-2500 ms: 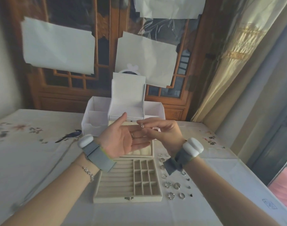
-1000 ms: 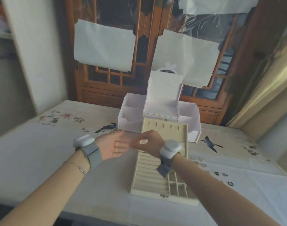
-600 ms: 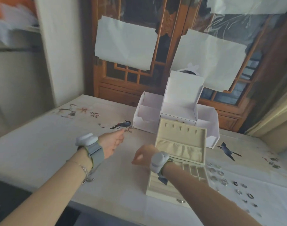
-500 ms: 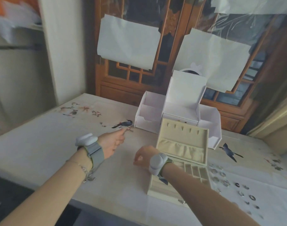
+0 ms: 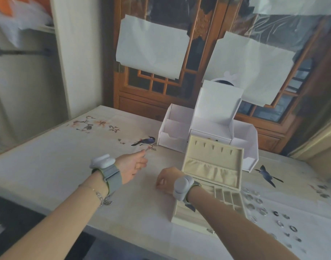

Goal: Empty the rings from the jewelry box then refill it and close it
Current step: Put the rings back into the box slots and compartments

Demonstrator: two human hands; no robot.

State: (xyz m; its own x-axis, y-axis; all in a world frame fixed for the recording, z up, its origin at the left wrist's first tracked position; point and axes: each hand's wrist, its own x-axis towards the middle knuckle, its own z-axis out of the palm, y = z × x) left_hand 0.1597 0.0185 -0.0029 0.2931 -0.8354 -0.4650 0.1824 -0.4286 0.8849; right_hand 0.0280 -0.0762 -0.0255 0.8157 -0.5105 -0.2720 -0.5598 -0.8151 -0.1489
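The box [image 5: 207,199] stands open near the desk's front edge, right of centre, its lid upright at the far side. Since 2.5 s ago, when the right hand pinched a small ring above the left palm over the box, both hands have come down and moved left of it. The right hand [image 5: 165,180] now rests low on the desk [image 5: 57,162] with fingers curled under; whether they still pinch a ring cannot be told, as the knuckles hide the tips. The left hand [image 5: 131,165] hovers farther left, fingers loosely curled with the thumb against the forefinger; nothing is visibly held. The rings [image 5: 262,209] lie scattered on the cloth right of the box, so emptying appears largely done and refilling not yet begun.

The box is cream, velvet-like fabric: ribbed ring rolls at its left, square compartments at its right, a gathered pouch and a row of small hooks in the lid. The rings are small, silvery metal hoops. The desk cloth is pale and smooth, printed with birds and blossoms. Behind stands a white organiser [image 5: 179,128] of stiff, flat panels.
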